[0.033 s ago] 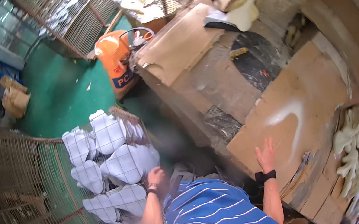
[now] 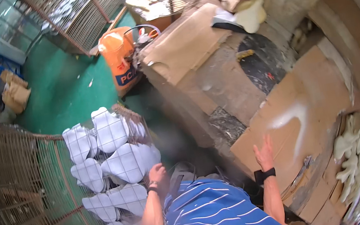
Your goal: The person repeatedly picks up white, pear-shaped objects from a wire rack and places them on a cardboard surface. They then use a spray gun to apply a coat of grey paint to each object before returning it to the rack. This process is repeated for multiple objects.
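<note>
My right hand (image 2: 264, 153) is open, its fingers spread over the cardboard sheet (image 2: 311, 91) on the bench; whether it touches the sheet I cannot tell. A black band circles that wrist. To the left, my left hand (image 2: 157, 174) hangs at my side next to a wire rack (image 2: 125, 170). Its fingers point away and are mostly hidden, so their grip cannot be made out. Inside the rack, pale sole-shaped pieces (image 2: 110, 131) stand in several rows. A white smear (image 2: 301, 117) marks the cardboard beyond my right hand.
Cream-coloured shaped pieces (image 2: 353, 144) are heaped at the bench's right. An orange sack (image 2: 118, 56) stands on the green floor past the bench's far left corner. Pale pieces (image 2: 252, 15) lie at the bench's far end. A tall wire rack (image 2: 6, 187) rises at far left.
The view has turned slightly, so the bench and sack sit a little farther right in it. Both hands keep nearly the same pose.
</note>
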`<state>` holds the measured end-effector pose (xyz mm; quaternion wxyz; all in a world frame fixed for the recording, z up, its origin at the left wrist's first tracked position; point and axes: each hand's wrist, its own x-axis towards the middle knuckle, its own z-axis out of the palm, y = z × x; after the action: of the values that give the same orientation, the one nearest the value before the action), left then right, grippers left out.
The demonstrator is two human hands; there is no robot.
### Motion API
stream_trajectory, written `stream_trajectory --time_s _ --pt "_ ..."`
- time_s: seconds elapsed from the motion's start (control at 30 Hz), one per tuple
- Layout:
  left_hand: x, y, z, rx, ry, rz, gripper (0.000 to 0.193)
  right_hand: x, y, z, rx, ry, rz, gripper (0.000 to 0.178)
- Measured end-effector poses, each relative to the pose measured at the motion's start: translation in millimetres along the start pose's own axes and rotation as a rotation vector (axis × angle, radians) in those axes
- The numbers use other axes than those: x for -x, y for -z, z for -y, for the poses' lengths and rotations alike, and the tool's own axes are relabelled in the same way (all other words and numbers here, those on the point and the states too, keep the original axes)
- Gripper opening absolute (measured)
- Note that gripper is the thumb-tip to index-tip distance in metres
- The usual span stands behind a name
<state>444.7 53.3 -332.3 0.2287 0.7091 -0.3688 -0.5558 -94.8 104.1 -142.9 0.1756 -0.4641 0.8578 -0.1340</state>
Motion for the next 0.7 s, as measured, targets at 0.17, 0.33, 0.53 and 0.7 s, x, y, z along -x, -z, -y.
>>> stream_trajectory --time_s 0.17,0.33,0.53,0.7 --pt "-18 30 -119 -0.051 -0.114 0.028 0.035 -110 -60 89 0.102 0.265 0.033 0.090" --pt "-16 86 -144 -0.043 -0.184 -0.115 0.033 -151 -106 158 0.261 0.170 0.304 0.116" --pt "-1 135 -96 0.116 -0.030 -0.353 0.032 -141 -126 165 0.431 0.157 0.349 0.143" --pt "3 138 -87 0.226 0.027 -0.416 0.032 -149 -120 168 0.418 0.099 0.461 0.148"
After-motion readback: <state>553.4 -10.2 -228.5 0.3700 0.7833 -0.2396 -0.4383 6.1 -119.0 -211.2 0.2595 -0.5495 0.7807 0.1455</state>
